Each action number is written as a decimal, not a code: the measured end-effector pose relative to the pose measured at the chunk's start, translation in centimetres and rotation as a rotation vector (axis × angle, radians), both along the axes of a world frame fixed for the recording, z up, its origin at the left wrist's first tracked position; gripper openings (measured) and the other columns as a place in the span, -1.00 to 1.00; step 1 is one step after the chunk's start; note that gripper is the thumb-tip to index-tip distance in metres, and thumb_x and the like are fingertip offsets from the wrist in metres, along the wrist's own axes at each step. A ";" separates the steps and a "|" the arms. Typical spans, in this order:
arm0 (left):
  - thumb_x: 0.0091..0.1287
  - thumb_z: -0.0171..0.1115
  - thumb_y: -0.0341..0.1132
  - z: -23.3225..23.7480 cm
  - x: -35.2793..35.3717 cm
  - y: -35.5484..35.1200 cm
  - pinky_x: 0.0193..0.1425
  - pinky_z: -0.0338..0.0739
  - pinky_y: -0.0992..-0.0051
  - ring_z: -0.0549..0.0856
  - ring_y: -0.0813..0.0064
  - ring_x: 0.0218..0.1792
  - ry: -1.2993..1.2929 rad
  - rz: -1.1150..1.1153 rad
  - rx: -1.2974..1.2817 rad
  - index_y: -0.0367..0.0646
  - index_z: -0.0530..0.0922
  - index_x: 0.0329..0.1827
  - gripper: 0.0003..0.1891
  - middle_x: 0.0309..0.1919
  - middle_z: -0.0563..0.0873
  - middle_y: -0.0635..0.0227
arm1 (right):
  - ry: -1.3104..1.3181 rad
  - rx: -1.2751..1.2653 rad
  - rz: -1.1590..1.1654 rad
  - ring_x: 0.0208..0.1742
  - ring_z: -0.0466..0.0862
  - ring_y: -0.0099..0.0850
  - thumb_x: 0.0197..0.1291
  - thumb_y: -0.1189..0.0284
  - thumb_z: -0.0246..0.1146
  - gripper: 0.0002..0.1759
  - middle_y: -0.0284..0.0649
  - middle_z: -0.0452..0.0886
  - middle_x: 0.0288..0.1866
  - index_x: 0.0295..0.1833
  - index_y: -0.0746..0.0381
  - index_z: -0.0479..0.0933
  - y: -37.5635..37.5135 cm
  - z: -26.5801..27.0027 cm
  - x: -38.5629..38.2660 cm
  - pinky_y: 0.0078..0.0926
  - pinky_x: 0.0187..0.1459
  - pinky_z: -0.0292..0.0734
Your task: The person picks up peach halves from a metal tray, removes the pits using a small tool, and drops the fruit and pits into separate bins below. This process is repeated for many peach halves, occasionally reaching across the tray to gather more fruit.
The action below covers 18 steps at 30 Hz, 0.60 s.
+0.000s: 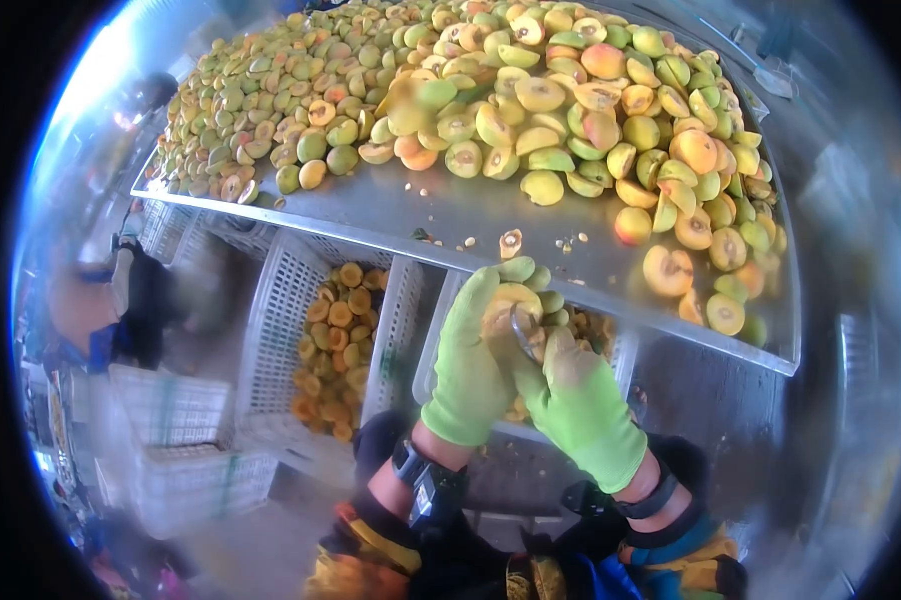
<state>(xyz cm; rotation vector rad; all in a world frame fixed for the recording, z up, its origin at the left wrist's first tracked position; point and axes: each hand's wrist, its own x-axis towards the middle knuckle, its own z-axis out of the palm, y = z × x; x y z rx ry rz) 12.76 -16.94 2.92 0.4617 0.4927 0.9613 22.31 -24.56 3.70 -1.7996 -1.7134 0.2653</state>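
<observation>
Left hand (471,365), green-gloved, closed around yellow-orange fruit half (504,303), held just off near edge of shiny steel table (421,205). Right hand (583,405), green-gloved, grips small curved metal blade (524,332), tip touching fruit's cut face. Heap of halved green-yellow fruit (531,90) covers table's far side. White slatted plastic crate (281,320) below edge, left of hands.

A steel table (421,205) bears a heap of halved fruit (531,90) and scattered pits (468,241).
</observation>
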 end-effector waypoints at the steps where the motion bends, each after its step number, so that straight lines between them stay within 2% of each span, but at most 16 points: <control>1: 0.48 0.06 0.01 -0.2 0.2 0.1 0.07 0.60 0.22 0.66 0.27 -0.08 0.024 0.014 -0.005 -0.22 0.51 0.14 -0.55 -0.01 0.65 0.19 | 0.001 -0.009 -0.003 -0.53 0.62 -0.19 0.20 0.37 0.36 -0.75 -0.12 0.58 -0.54 -0.29 0.25 0.43 0.1 -0.3 0.1 -0.28 -0.47 0.49; 3: 0.48 0.06 -0.01 -0.3 0.6 0.4 0.04 0.62 0.25 0.67 0.28 -0.10 0.071 0.027 0.022 -0.22 0.52 0.13 -0.56 -0.03 0.65 0.19 | 0.243 -0.010 0.084 -0.61 0.59 -0.30 0.26 0.36 0.33 -0.75 -0.15 0.56 -0.57 -0.24 0.29 0.44 0.6 -0.7 0.4 -0.34 -0.55 0.44; 4: 0.48 0.07 -0.02 -0.3 0.7 0.6 0.01 0.63 0.27 0.67 0.29 -0.12 0.117 0.044 0.055 -0.22 0.52 0.12 -0.58 -0.05 0.66 0.18 | 0.243 -0.012 0.081 -0.61 0.59 -0.30 0.26 0.36 0.33 -0.75 -0.15 0.56 -0.57 -0.24 0.29 0.44 0.8 -0.5 0.5 -0.34 -0.55 0.44; 6: 0.47 0.08 -0.04 0.3 0.7 0.7 0.00 0.63 0.28 0.68 0.28 -0.15 0.170 0.008 0.077 -0.23 0.54 0.10 -0.59 -0.08 0.66 0.18 | 0.697 -0.350 0.068 -0.67 0.54 -0.45 0.34 0.23 0.28 -0.67 -0.24 0.53 -0.57 -0.22 0.30 0.44 1.1 0.5 1.0 -0.47 -0.65 0.39; 7: 0.47 0.09 -0.05 0.5 0.7 0.8 -0.01 0.63 0.29 0.69 0.28 -0.18 0.220 -0.027 0.103 -0.25 0.55 0.07 -0.59 -0.11 0.67 0.17 | 0.697 -0.353 0.060 -0.67 0.54 -0.45 0.34 0.23 0.28 -0.67 -0.24 0.53 -0.57 -0.22 0.30 0.44 1.1 1.6 1.3 -0.47 -0.65 0.39; 9: 0.46 0.13 -0.08 -0.2 0.5 1.7 -0.07 0.64 0.33 0.69 0.32 -0.22 0.184 -0.122 0.040 -0.27 0.57 0.03 -0.62 -0.17 0.68 0.18 | 0.985 -0.717 0.010 -0.68 0.50 -0.57 0.39 0.05 0.18 -0.54 -0.33 0.50 -0.55 -0.24 0.29 0.43 1.0 3.7 1.9 -0.58 -0.71 0.37; 10: 0.45 0.18 -0.11 -0.5 0.4 1.9 -0.13 0.64 0.36 0.69 0.36 -0.26 0.153 -0.208 -0.022 -0.28 0.60 -0.01 -0.65 -0.22 0.70 0.19 | 0.994 -0.715 -0.005 -0.68 0.50 -0.57 0.39 0.05 0.18 -0.54 -0.33 0.50 -0.55 -0.24 0.29 0.43 1.0 3.5 2.4 -0.58 -0.71 0.37; 12: 0.41 0.21 -0.15 -0.3 0.4 2.2 -0.15 0.65 0.37 0.70 0.36 -0.26 0.173 -0.240 -0.001 -0.30 0.63 -0.07 -0.67 -0.24 0.71 0.18 | 1.152 -0.828 0.061 -0.71 0.47 -0.59 0.39 -0.05 0.13 -0.47 -0.33 0.50 -0.54 -0.24 0.26 0.44 0.8 2.6 3.3 -0.60 -0.74 0.38; 14: 0.41 0.16 -0.13 -0.9 0.4 2.7 -0.03 0.63 0.34 0.72 0.27 -0.18 0.338 -0.391 0.175 -0.35 0.63 -0.08 -0.62 -0.22 0.72 0.12 | 1.208 -0.837 0.108 -0.72 0.45 -0.61 0.39 -0.06 0.13 -0.48 -0.33 0.48 -0.55 -0.24 0.23 0.45 0.3 1.8 4.3 -0.60 -0.74 0.37; 16: 0.40 0.17 -0.17 -1.2 1.1 2.5 -0.05 0.63 0.36 0.73 0.29 -0.16 0.356 -0.388 0.211 -0.36 0.65 -0.12 -0.65 -0.25 0.73 0.13 | 1.182 -0.809 0.133 -0.72 0.45 -0.62 0.39 -0.07 0.14 -0.47 -0.34 0.47 -0.55 -0.25 0.24 0.45 -0.4 1.7 4.9 -0.60 -0.74 0.37; 18: 0.40 0.15 -0.22 -1.7 1.9 2.1 -0.08 0.63 0.39 0.73 0.35 -0.16 0.393 -0.367 0.131 -0.35 0.65 -0.11 -0.69 -0.25 0.74 0.19 | 1.228 -0.777 0.117 -0.73 0.44 -0.63 0.38 -0.07 0.15 -0.48 -0.36 0.47 -0.56 -0.25 0.24 0.48 -1.0 0.9 5.3 -0.62 -0.74 0.35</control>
